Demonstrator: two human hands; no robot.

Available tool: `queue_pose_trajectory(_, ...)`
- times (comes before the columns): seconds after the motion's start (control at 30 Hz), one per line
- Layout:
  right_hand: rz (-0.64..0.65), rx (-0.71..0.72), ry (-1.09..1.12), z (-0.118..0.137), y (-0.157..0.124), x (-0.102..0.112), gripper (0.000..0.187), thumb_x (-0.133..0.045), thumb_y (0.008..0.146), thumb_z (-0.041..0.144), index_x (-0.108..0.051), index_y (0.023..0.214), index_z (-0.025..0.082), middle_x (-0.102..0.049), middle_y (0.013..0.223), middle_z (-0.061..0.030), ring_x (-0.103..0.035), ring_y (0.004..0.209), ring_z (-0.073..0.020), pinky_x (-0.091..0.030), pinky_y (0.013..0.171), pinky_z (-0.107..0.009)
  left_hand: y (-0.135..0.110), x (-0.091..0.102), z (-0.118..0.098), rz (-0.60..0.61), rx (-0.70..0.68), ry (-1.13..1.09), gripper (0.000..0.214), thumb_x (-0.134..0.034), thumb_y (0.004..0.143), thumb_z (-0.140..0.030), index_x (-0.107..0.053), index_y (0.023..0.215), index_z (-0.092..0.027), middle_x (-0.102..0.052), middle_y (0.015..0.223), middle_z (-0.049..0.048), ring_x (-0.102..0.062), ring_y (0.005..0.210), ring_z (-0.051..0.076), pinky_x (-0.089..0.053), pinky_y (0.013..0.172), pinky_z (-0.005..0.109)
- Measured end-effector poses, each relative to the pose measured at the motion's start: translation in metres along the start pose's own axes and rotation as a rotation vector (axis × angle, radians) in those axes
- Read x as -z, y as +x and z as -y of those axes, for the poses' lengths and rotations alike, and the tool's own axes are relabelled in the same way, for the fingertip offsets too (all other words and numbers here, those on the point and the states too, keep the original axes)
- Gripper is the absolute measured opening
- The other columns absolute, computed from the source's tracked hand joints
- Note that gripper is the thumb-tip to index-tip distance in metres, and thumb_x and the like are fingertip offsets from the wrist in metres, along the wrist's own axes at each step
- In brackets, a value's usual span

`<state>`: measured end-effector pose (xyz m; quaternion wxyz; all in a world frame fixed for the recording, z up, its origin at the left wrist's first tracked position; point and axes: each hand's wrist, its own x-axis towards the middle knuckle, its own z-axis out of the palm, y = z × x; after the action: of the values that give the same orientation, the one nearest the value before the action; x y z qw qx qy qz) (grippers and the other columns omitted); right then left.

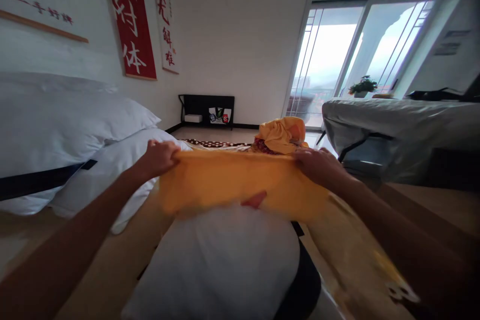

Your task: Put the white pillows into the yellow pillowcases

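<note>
A yellow-orange cloth (232, 175) hangs stretched between my two hands, its lower edge blurred by motion. My left hand (162, 156) is closed on its upper left corner. At the upper right end, my right hand (317, 162) grips the same cloth. Just below the cloth lies a white pillow (221, 260) with a dark band on its right side. Behind it sits a bunched orange cloth (283, 134) with some dark red patterned fabric under it.
White pillows (75, 115) are piled at the left against the wall. A covered table (397, 115) stands at the right by the glass door. A low black shelf (206, 110) is at the far wall. Beige bedding (337, 245) spreads around the white pillow.
</note>
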<state>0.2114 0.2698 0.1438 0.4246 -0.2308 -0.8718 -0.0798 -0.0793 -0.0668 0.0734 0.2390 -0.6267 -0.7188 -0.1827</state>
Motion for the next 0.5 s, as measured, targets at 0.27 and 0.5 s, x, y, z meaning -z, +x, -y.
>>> queue_pose_trajectory(0.27,0.391,0.159,0.180,0.032,-0.048,-0.101,0.051,-0.035,0.098,0.043,-0.039,0.145,0.024,-0.040,0.148,-0.0091,-0.031,0.139,-0.0235,-0.025,0.111,-0.048,0.083,-0.077,-0.012,0.121,0.082,-0.105,0.050,-0.032,0.098,-0.043,-0.034,0.146,-0.028,-0.025,0.157,0.0080,-0.020,0.145,0.024,-0.018,0.114,0.052)
queue_pose_trajectory(0.5,0.601,-0.033,0.284,-0.027,-0.114,-0.170,0.055,-0.019,0.099,0.039,-0.040,0.145,0.017,-0.044,0.145,-0.0136,-0.042,0.133,-0.0222,-0.040,0.105,-0.042,0.053,-0.167,0.014,0.296,0.303,-0.270,0.051,-0.023,0.100,-0.040,-0.030,0.148,-0.025,-0.021,0.158,0.0075,-0.019,0.145,0.019,-0.022,0.115,0.047)
